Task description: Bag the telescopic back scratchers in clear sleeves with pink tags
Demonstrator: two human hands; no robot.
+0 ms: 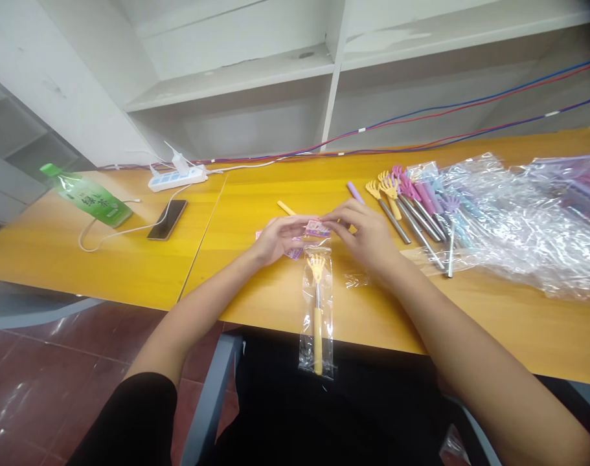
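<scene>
A small pink printed card is held up between my two hands. My left hand grips its left side, fingers above and thumb below. My right hand pinches its right edge. Just below lies a yellow back scratcher with a metal rod, inside a clear plastic bag that extends past the table's front edge. Whether the card is joined to the bag's top is not clear. More printed cards lie under my left hand, partly hidden, and a yellow handle shows behind it.
Several loose back scratchers lie to the right, beside a heap of clear plastic bags. A purple handle lies behind my right hand. On the left are a green tea bottle, a phone and a power strip.
</scene>
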